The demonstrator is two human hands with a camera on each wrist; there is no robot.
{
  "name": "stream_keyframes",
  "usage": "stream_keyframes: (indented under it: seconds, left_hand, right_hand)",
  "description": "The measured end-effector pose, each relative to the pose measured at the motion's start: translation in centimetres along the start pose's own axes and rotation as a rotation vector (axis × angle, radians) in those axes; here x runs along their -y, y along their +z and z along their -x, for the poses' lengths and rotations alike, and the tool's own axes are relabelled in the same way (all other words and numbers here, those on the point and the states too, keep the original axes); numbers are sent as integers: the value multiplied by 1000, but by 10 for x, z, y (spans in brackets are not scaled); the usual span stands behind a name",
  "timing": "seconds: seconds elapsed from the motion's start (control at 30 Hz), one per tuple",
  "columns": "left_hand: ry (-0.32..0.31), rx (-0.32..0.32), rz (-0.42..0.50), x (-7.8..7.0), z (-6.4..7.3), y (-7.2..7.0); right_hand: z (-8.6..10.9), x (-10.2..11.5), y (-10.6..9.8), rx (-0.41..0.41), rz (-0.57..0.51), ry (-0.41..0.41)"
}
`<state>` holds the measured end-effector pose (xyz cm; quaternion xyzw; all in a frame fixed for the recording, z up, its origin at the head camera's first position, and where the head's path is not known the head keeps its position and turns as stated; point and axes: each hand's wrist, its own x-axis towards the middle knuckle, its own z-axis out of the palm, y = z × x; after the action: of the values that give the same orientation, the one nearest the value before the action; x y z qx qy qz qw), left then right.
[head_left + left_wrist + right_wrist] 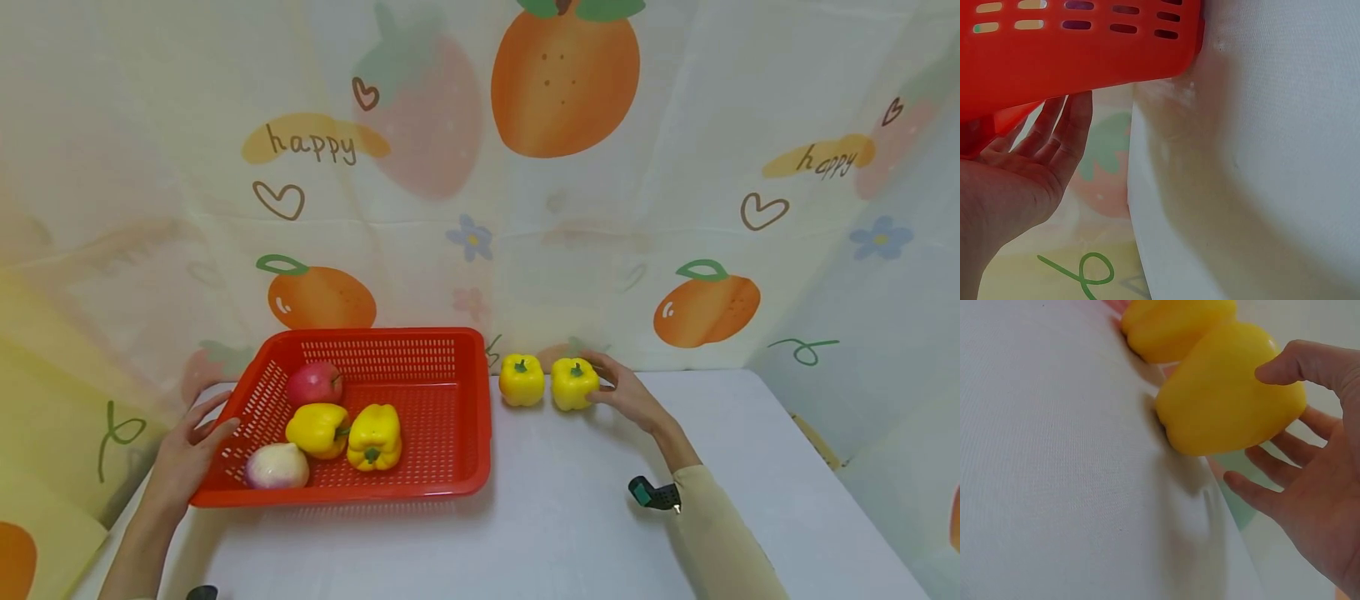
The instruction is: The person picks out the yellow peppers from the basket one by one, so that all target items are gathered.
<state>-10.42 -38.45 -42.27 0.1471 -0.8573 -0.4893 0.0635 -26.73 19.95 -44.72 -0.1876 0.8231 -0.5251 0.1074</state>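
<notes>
On the left, a red plastic basket (472,417) holds two yellow bell peppers (375,437), a red apple (315,384) and a white-and-purple turnip (277,467). My left hand (191,450) grips the basket's left rim, thumb over the edge and fingers along the outer side. Right of the basket, two more yellow bell peppers stand by the back wall. Around the outer pepper (574,384) curls my right hand (628,398), with its thumb on the near side and fingers behind. The other pepper (522,380) is between that one and the basket.
A white tabletop (555,517) lies under everything. Its back edge meets a wall covering (585,250) printed with fruit. More of this covering hangs at the left and right sides. A black wrist camera (654,493) sticks out from the right sleeve.
</notes>
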Motion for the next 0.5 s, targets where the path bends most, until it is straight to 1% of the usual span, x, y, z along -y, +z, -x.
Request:
stream_keyframes:
  seconds: [0.13, 0.27, 0.5]
  left_hand:
    - [0, 2, 8, 1, 0, 0]
    - [15, -8, -1, 3, -1, 0]
    - [27, -7, -6, 4, -2, 0]
  right_hand:
    - [1, 0, -1, 13, -1, -3]
    - [1, 1, -3, 23, -2, -30]
    - [2, 9, -8, 66, 93, -71]
